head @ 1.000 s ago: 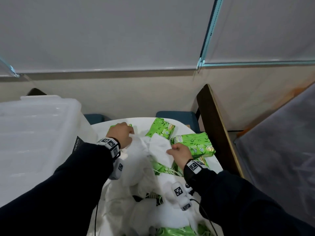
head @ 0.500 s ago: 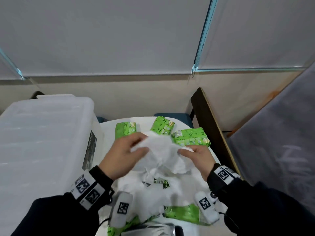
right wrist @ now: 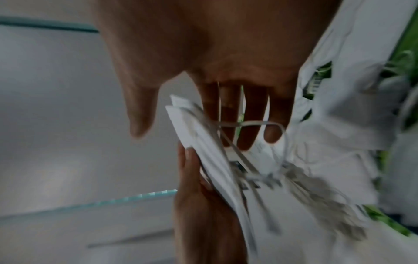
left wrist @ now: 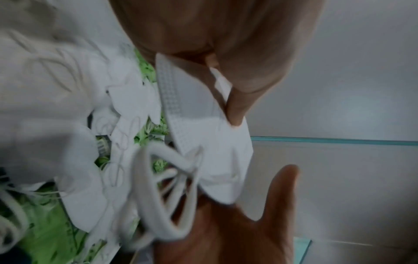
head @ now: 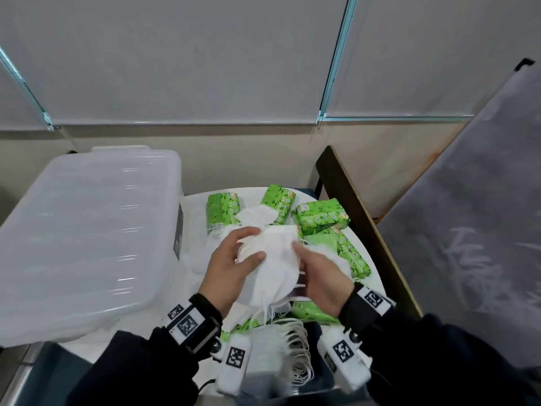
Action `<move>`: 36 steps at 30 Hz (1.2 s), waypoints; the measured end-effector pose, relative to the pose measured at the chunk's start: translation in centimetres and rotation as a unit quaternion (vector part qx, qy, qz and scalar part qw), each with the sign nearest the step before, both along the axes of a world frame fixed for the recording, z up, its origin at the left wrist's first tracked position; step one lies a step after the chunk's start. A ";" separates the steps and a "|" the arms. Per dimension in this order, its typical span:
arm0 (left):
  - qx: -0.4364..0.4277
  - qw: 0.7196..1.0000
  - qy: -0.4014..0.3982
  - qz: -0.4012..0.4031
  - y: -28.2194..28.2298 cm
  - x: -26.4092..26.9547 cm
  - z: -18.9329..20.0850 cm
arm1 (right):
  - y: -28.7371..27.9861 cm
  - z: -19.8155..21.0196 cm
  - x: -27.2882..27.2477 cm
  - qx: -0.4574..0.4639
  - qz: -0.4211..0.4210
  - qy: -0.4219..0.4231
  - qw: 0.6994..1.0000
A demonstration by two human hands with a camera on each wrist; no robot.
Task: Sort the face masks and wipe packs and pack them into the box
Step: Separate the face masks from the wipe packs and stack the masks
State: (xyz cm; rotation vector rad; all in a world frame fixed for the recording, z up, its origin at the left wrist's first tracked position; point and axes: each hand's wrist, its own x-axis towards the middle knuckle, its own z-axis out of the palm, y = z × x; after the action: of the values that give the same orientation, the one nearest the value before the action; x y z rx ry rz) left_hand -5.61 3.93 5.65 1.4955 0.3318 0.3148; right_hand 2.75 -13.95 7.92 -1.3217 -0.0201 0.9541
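Several white face masks [head: 270,268] sat gathered into one flat stack between the two hands, raised a little above the round white table [head: 371,259] so that the edges could, I judge, be squared before packing. The left hand [head: 231,265] held the stack's left side, thumb laid across the top mask and fingers curled under it; the left wrist view showed the thumb pressing the fabric down against the fingers, a plain pinch. The right hand [head: 320,272] met the stack from the other side with its fingers fairly straight and slightly spread, their tips against the mask edges and an ear loop [right wrist: 253,123] strung across them, while the thumb stood apart; it looked to be steadying and tapping the stack, not gripping it. Ear loops hung loose from the stack's near end, which is likely why it was held flat and not by a corner.

The green wipe packs [head: 322,216] lay on the far and right part of the table, some partly buried under loose masks [head: 257,215], so the sorting seemed only partly done. More masks with trailing loops lay at the near edge of the table. The translucent plastic box [head: 87,235] stood just left of the table with its lid [head: 117,171] on, so nothing could go in until that was lifted; how full it was I could not tell
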 end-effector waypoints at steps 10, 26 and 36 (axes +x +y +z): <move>-0.044 0.993 0.061 0.086 1.4 -5.6 -2.9 | -0.7 -4.6 -6.4 -0.056 -0.142 0.036 0.988; -0.018 0.988 0.123 -0.094 1.2 -9.5 -4.9 | -3.5 -8.2 -8.2 -0.165 0.104 -0.113 0.974; 0.037 0.977 0.171 -0.122 2.0 -11.7 -8.0 | -4.6 -8.8 -9.5 0.009 -0.141 0.157 0.977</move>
State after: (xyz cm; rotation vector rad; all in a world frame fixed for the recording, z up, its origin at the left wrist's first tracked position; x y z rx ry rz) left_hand -17.32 5.98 -2.39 1.6452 0.4063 -0.1300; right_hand -6.71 -18.56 -0.86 -1.1084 0.3923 0.9047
